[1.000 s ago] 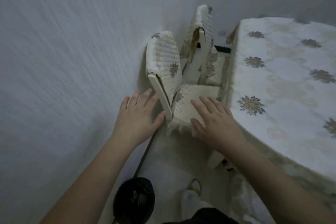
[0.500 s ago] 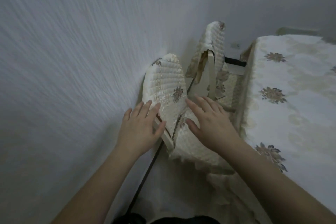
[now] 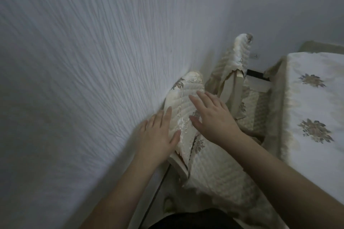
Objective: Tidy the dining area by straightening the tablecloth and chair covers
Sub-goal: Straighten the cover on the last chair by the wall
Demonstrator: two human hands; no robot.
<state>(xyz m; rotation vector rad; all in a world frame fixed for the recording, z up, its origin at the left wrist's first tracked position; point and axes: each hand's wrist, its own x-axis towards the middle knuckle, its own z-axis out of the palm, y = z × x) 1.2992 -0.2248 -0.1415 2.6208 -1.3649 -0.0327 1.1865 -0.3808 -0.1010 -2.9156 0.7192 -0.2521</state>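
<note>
A near chair stands against the wall, its back wearing a cream quilted cover (image 3: 186, 96) with embroidered flowers. My left hand (image 3: 158, 135) lies flat with fingers spread on the wall-side edge of that back cover. My right hand (image 3: 212, 115), also spread, rests on its front face. Below, the quilted seat cover (image 3: 214, 169) hangs with a fringed edge. A second chair (image 3: 240, 57) stands further back, its cover loose and partly off the frame. The tablecloth (image 3: 312, 109), white with flower motifs, drapes the table at the right.
A textured white wall (image 3: 83, 80) runs close along the left. A dark cord (image 3: 158, 188) runs down the floor beside the near chair. The gap between chairs and table is narrow. My dark clothing shows at the bottom edge.
Both hands have moved up from the chair's lower back and seat onto the back cover. The view has come closer and tilted, with the table shifting right.
</note>
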